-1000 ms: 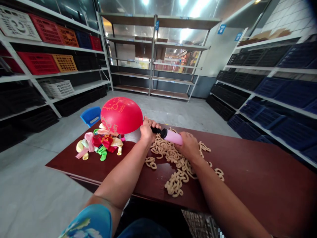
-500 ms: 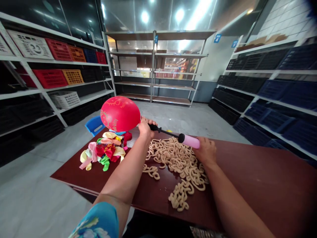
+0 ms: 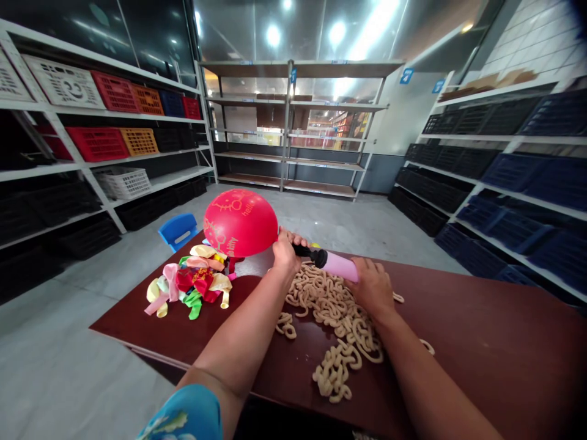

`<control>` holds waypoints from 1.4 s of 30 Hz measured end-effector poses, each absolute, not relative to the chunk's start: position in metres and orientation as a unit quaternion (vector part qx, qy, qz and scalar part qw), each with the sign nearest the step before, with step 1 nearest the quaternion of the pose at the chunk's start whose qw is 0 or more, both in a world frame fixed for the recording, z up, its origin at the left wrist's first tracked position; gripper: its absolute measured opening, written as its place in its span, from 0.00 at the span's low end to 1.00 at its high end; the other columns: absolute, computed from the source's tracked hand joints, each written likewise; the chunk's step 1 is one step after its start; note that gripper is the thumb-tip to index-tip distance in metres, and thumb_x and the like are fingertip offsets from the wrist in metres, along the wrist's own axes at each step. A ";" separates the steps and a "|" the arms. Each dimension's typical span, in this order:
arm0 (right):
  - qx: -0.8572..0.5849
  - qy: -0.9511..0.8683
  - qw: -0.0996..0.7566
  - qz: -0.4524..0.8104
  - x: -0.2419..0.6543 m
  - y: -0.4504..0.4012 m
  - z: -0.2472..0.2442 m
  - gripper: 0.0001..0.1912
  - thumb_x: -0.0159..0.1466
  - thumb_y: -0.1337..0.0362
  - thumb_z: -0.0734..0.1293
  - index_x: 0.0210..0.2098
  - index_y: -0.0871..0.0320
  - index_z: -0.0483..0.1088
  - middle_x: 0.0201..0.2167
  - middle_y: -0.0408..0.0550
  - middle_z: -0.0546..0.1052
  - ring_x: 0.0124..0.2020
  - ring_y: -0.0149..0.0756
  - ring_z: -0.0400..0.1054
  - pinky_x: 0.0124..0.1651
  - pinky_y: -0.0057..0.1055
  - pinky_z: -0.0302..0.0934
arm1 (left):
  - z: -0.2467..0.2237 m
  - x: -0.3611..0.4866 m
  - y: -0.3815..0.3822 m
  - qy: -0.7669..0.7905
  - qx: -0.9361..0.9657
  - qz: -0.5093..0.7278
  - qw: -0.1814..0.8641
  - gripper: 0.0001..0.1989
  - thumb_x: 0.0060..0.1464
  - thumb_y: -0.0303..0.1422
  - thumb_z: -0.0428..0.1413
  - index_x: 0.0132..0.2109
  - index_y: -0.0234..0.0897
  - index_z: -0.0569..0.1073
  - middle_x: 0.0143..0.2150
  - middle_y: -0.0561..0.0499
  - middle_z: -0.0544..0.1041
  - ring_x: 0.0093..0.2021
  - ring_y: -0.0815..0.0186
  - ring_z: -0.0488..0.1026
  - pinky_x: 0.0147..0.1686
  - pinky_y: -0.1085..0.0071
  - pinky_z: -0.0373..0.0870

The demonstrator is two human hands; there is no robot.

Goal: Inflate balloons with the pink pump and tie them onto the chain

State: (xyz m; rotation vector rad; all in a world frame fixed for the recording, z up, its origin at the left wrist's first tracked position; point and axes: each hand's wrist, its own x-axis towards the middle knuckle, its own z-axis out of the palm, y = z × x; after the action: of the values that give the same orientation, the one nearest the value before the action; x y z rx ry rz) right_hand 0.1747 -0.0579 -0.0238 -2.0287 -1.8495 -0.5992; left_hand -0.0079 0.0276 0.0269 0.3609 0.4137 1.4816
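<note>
A red inflated balloon (image 3: 241, 223) with yellow "hello kitty" print sits to the left of my left hand (image 3: 288, 252). That hand is closed around the balloon's neck and the black end of a hand pump; the nozzle is hidden by the fingers. My right hand (image 3: 370, 287) wraps the far end of the pump's pink barrel (image 3: 338, 265). The pump's rod is pushed in, its black collar close to my left hand. Below the pump spreads a heap of tan, curly rope-like pieces (image 3: 328, 305). At left lies a pile of limp, uninflated balloons (image 3: 195, 281) in several colours.
The dark red-brown table (image 3: 463, 318) spans the foreground. A blue chair (image 3: 178, 230) stands behind its left corner. Shelving with crates (image 3: 98, 143) lines the left, more racks with dark crates (image 3: 518, 177) the right, and a metal shelf unit (image 3: 288, 122) the back.
My right hand has pushed the pink barrel left towards my left hand, so the rod no longer shows. The balloon and left hand have shifted slightly right and down in view.
</note>
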 end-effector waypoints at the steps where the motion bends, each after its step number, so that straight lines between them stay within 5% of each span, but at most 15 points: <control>1: -0.717 -0.646 0.162 -0.204 0.180 -0.057 -0.024 0.20 0.54 0.60 0.65 0.47 0.53 0.62 0.41 0.49 0.69 0.42 0.41 0.57 0.37 0.32 0.49 | 0.027 -0.014 0.031 0.188 0.156 0.667 0.704 0.21 0.57 0.43 0.44 0.22 0.38 0.48 0.16 0.57 0.53 0.16 0.70 0.58 0.22 0.70 0.59; 10: -0.759 -0.596 0.149 -0.217 0.190 -0.056 -0.027 0.15 0.55 0.62 0.63 0.42 0.55 0.64 0.39 0.50 0.70 0.40 0.42 0.58 0.34 0.33 0.46 | 0.023 -0.040 0.047 0.202 0.141 0.703 0.667 0.18 0.56 0.39 0.45 0.23 0.38 0.49 0.16 0.58 0.54 0.16 0.70 0.59 0.22 0.70 0.60; 19: -0.682 -0.675 0.171 -0.224 0.159 -0.059 -0.027 0.26 0.55 0.60 0.64 0.53 0.56 0.59 0.44 0.51 0.69 0.43 0.42 0.57 0.39 0.33 0.48 | 0.015 -0.004 0.027 0.180 0.156 0.668 0.705 0.21 0.56 0.43 0.46 0.21 0.38 0.49 0.16 0.56 0.53 0.16 0.70 0.58 0.22 0.70 0.59; 30: -0.744 -0.608 0.173 -0.215 0.203 -0.056 -0.030 0.22 0.55 0.64 0.63 0.50 0.49 0.63 0.46 0.49 0.68 0.47 0.45 0.54 0.41 0.37 0.49 | 0.014 -0.045 0.055 0.191 0.123 0.709 0.667 0.17 0.56 0.38 0.45 0.23 0.38 0.49 0.16 0.58 0.53 0.16 0.70 0.59 0.23 0.69 0.61; 42: -0.705 -0.650 0.155 -0.238 0.160 -0.061 -0.026 0.27 0.56 0.59 0.64 0.54 0.55 0.58 0.44 0.51 0.68 0.43 0.44 0.56 0.39 0.35 0.48 | 0.010 -0.005 0.031 0.184 0.128 0.672 0.706 0.19 0.55 0.39 0.46 0.22 0.38 0.48 0.16 0.57 0.53 0.16 0.71 0.58 0.22 0.71 0.59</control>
State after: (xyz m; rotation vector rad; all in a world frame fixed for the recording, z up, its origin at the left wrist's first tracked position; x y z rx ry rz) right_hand 0.1603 -0.0611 -0.0265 -2.0203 -1.8628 -0.6810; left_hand -0.0052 0.0311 0.0102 0.2853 0.4096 1.4939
